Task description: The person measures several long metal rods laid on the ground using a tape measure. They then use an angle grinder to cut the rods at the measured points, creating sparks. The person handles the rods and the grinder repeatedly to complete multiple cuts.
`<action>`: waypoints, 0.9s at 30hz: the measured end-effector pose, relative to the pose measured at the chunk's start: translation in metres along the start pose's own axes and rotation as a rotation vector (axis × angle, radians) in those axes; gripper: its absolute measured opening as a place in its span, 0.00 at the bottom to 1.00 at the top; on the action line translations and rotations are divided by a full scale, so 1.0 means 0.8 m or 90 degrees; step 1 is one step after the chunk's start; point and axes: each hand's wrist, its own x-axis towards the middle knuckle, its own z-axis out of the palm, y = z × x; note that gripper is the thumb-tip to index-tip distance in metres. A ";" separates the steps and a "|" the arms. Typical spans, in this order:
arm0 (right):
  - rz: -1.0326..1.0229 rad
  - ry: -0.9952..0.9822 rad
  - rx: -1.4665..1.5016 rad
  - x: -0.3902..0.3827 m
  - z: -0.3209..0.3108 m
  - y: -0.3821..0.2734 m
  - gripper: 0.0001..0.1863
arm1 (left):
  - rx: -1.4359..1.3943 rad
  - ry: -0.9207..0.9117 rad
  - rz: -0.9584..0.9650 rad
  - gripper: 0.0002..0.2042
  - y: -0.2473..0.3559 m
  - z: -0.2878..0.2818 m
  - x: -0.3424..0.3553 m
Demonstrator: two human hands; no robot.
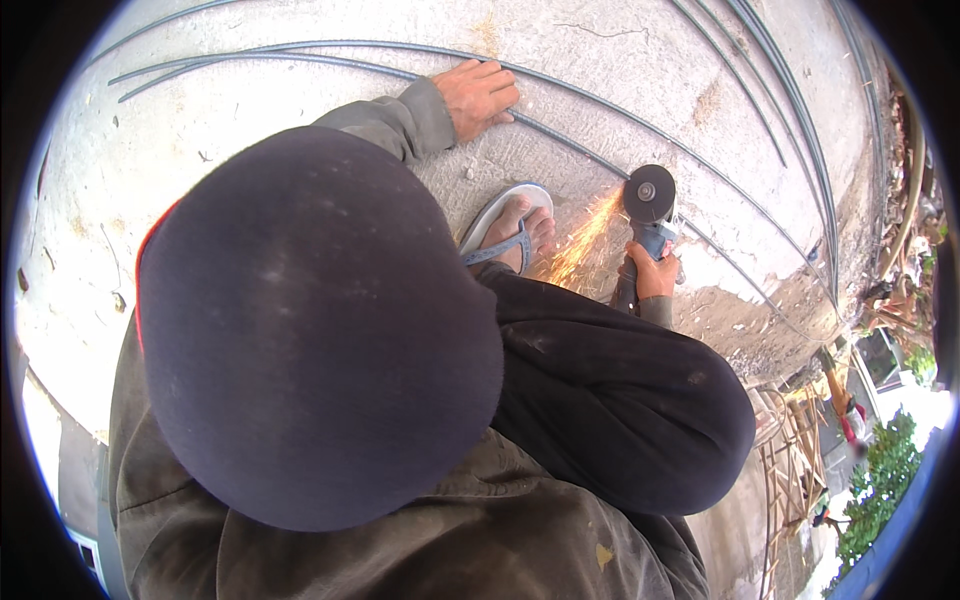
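My right hand (pixel 655 270) grips the body of an angle grinder (pixel 650 240), fingers wrapped around it. The grinder's dark round disc (pixel 648 205) meets a ribbed steel bar (pixel 565 138) on the concrete. Orange sparks (pixel 585 243) stream from the disc toward the lower left, close to a sandal (pixel 482 222) on my foot. Farther left, my left hand (pixel 477 98) is closed over the same bar and presses it to the ground. Beyond the disc, a thin length of bar (pixel 735 267) runs on to the lower right. The cutting point itself is partly covered by the disc.
Another long bar (pixel 640 112) curves past just beyond the grinder. More bars (pixel 800 110) lie at the far right. Wooden debris (pixel 795 450) and green plants (pixel 880 480) are at the right edge. A dark cap (pixel 320 330) hides much of the lower left.
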 end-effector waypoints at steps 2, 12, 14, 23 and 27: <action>-0.020 -0.017 0.021 0.000 0.000 -0.002 0.21 | 0.001 0.010 0.003 0.12 0.000 0.002 0.000; -0.014 -0.006 0.003 -0.005 0.002 -0.007 0.19 | 0.007 0.005 0.001 0.12 0.000 0.000 0.000; -0.017 -0.027 0.010 -0.003 0.000 -0.009 0.19 | 0.009 0.007 0.001 0.12 0.000 -0.002 0.000; -0.047 -0.002 0.019 0.004 0.001 0.005 0.19 | -0.013 -0.020 -0.005 0.11 0.001 -0.001 0.003; -0.041 -0.022 0.027 -0.009 0.006 0.002 0.19 | -0.014 -0.021 -0.010 0.11 0.002 -0.005 0.001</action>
